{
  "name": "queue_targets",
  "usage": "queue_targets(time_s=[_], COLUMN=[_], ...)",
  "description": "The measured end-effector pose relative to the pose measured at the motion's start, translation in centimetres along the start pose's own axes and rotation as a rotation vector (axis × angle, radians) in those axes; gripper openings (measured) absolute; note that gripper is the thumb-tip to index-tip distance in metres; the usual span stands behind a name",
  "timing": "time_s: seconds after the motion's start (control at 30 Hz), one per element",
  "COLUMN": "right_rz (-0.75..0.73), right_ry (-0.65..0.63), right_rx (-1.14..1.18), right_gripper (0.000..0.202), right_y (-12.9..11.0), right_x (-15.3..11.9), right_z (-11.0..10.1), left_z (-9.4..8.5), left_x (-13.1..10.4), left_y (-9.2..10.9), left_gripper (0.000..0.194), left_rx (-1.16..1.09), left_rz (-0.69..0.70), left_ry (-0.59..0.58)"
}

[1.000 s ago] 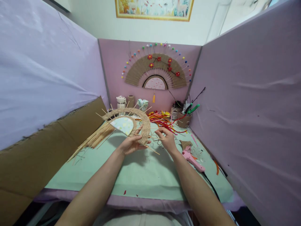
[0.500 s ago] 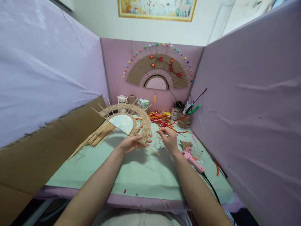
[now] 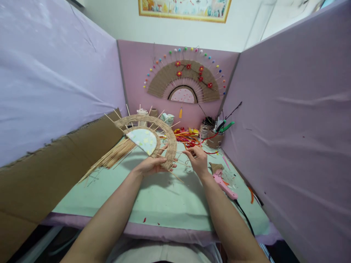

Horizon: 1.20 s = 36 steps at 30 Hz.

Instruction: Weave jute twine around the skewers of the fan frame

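A half-round fan frame [image 3: 172, 140], woven from twine over thin wooden sticks, is held tilted above the table. Its inner half-disc [image 3: 144, 140] is pale cloth with a yellow and white pattern. My left hand [image 3: 153, 165] grips the lower right end of the frame, thumb on top and fingers underneath. Off the frame's right side, my right hand [image 3: 197, 160] is closed in a pinch at a stick's tip. A thin strand of twine [image 3: 187, 161] loops below those fingertips. What exactly lies between them is partly hidden.
Loose sticks [image 3: 113, 155] lie left, beside a cardboard panel [image 3: 68, 164]. A pink glue gun [image 3: 225, 187] with a black cord rests right. Behind are colourful strips [image 3: 188, 138], a tool holder [image 3: 215, 140] with green-handled pliers, and a finished fan [image 3: 164, 82] on the pink board.
The fan frame has tilted slightly, its upper edge rising a little in view. My right hand stays in its pinch, shifted slightly. The whole view has moved a little.
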State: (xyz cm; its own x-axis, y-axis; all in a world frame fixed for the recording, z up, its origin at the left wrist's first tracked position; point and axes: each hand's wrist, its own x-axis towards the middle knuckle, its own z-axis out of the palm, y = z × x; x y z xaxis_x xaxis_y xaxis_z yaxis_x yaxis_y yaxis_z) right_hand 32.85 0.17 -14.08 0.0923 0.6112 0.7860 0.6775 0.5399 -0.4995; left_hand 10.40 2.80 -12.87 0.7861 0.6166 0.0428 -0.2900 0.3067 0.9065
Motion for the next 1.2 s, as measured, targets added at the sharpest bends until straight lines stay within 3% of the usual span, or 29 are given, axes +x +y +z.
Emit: queue_targets(time_s=[0.27, 0.47, 0.57, 0.77, 0.93, 1.07, 1.2], right_rz=[0.06, 0.346, 0.404, 0.401, 0.379, 0.361, 0.227], right_ry=[-0.019, -0.141, -0.144, -0.119, -0.157, -0.166, -0.138], right_rx=[0.068, 0.316, 0.358, 0.375, 0.379, 0.349, 0.287], right_gripper=[0.024, 0.027, 0.028, 0.024, 0.024, 0.023, 0.023], right_y=[0.0, 0.8, 0.9, 0.6, 1.2, 1.5, 1.4], right_x=[0.2, 0.8, 0.9, 1.1, 1.3, 1.1, 0.6], right_z=[-0.3, -0.4, -0.6, -1.3, -1.7, -1.0, 0.1], left_z=[-0.3, -0.7, -0.8, -0.6, -1.1, -1.1, -0.7], left_x=[-0.4, -0.3, -0.3, -0.6, -0.7, -0.7, -0.8], left_y=[0.1, 0.0, 0.1, 0.5, 0.5, 0.4, 0.2], left_gripper=[0.084, 0.085, 0.083, 0.085, 0.083, 0.084, 0.081], left_rx=[0.033, 0.068, 0.067, 0.039, -0.004, -0.012, 0.017], left_rz=[-0.032, -0.079, -0.082, -0.052, -0.01, -0.027, -0.081], left_ry=[-0.083, -0.042, -0.031, 0.001, -0.058, -0.092, -0.171])
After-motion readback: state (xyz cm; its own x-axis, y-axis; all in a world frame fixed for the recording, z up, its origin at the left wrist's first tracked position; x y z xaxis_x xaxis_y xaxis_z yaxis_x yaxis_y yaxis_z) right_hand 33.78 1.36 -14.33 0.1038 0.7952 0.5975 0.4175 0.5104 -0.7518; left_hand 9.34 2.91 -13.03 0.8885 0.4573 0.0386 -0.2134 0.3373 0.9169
